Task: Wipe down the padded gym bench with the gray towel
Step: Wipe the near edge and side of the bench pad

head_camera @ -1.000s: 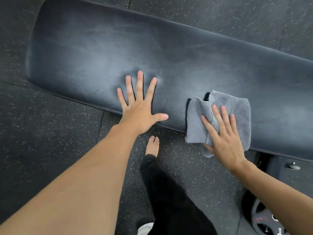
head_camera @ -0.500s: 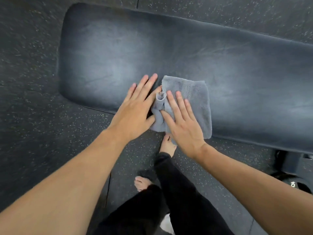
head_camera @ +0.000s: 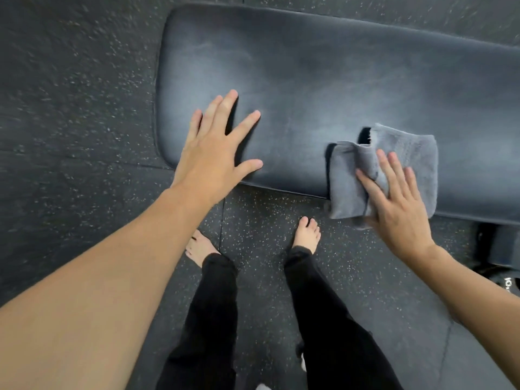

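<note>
Towel (head_camera: 405, 161) rightward, bunched, perhaps folded.

Bench top, far half: the padded bench (head_camera: 351, 80) lies bare from its rounded left end across to the right edge of view, open to a sweeping hand.
Left end, near edge: the left hand (head_camera: 216, 153) lies flat with fingers spread, blocking that corner.
Middle of near edge: a clear strip of pad between the left hand and the gray towel (head_camera: 394, 170).
Right near edge: the right hand (head_camera: 399, 209) presses the folded towel, which hangs over the bench edge (so that stretch is taken).
Floor beside bench: two bare feet (head_camera: 306, 235) stand near the edge; rubber floor (head_camera: 70, 108) left of the bench is open.
</note>
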